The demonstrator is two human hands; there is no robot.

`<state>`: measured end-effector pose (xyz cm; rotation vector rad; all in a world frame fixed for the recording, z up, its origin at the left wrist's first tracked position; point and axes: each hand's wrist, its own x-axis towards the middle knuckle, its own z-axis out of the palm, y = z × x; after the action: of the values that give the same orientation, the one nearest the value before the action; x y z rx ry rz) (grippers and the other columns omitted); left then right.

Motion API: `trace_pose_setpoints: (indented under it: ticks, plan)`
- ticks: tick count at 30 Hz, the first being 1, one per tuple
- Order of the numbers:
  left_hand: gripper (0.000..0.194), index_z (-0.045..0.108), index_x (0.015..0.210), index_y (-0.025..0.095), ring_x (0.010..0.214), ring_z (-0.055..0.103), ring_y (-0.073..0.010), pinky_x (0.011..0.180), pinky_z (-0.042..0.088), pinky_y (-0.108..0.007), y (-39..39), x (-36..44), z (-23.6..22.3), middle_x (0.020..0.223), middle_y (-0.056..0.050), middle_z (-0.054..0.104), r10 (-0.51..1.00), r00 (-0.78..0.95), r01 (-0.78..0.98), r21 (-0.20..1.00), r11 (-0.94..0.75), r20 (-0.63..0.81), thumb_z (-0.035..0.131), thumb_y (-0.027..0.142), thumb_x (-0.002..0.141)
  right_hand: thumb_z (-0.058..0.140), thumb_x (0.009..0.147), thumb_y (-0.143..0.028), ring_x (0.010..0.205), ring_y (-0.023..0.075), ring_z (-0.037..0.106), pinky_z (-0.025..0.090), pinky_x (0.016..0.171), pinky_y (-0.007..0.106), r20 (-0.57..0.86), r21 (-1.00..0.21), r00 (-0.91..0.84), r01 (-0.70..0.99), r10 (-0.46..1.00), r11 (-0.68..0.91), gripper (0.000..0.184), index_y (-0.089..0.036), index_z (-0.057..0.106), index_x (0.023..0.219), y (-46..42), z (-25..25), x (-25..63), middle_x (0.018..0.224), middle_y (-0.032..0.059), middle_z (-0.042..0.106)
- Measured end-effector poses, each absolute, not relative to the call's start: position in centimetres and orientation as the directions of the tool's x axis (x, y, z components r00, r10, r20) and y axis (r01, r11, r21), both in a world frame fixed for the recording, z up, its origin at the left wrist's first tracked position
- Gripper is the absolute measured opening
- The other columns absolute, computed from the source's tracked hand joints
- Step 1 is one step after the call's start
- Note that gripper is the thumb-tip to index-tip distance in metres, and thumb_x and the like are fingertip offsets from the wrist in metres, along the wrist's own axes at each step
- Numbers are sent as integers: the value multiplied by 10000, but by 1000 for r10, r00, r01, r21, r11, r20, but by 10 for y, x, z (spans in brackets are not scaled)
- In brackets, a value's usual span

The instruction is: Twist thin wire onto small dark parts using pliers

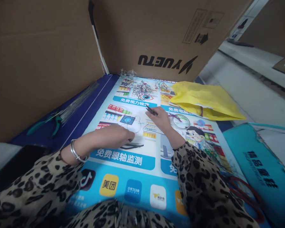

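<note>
My right hand (161, 121) is closed around small dark pliers (152, 110), their pointed jaws facing up and left. Lower and to the left, my left hand (117, 136) is closed, its fingertips pinched and turned toward the sheet; whatever they hold is hidden. A thin pale wire (140, 124) curves over the printed sheet (142, 177) between both hands. Beyond them lies a tangle of wire pieces (142, 89). Just right of my right hand rests a coil of coloured wires (180, 121).
A large cardboard box (161, 34) walls off the far and left sides. Teal-handled pliers (57, 126) and a bundle of thin wires (79, 99) lie left. A yellow bag (206, 98), a teal box (249, 158) and a red cord (245, 186) are at right.
</note>
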<state>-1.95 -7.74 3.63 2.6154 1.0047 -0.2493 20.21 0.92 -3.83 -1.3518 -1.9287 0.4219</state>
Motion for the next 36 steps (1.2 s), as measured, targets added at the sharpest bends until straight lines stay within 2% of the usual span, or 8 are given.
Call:
trace_pose_setpoints:
  ticks: [11,16,21,27,36]
  plan:
    - [148,576,803,200,607,493,-121,563,302,-219,-72,-22,48,689,-3,582,581,749,661,412,-627,-318,436,245,809,576,716,-440,693,148,501,378,631,267,365,-625,-188,676,912,390,287,-200,655,852,9,-38,202,744,16,554]
    - [135,578,821,200,624,496,-110,574,312,-207,-70,-25,51,724,11,597,546,779,623,480,-617,-309,445,216,799,544,747,-431,684,148,496,375,621,265,405,-614,-180,673,896,413,262,-198,638,818,9,-39,202,718,13,532]
    - [187,604,877,206,659,512,-117,589,323,-207,-68,-26,49,763,-1,610,559,770,633,478,-609,-307,431,227,809,492,780,-419,658,153,486,369,604,272,430,-591,-175,687,886,423,250,-201,605,734,9,-39,203,668,10,498]
    - [148,606,811,198,608,500,-108,563,314,-205,-67,-27,45,687,10,594,553,770,633,489,-601,-318,480,273,793,516,763,-424,673,157,491,368,600,271,412,-582,-204,691,888,428,243,-204,616,751,9,-40,202,676,12,514]
    - [145,612,796,202,613,505,-107,562,300,-204,-67,-27,48,681,20,599,552,779,621,488,-613,-297,501,295,788,532,752,-422,680,155,496,368,608,270,400,-588,-214,686,891,428,244,-200,630,779,9,-41,202,693,13,527]
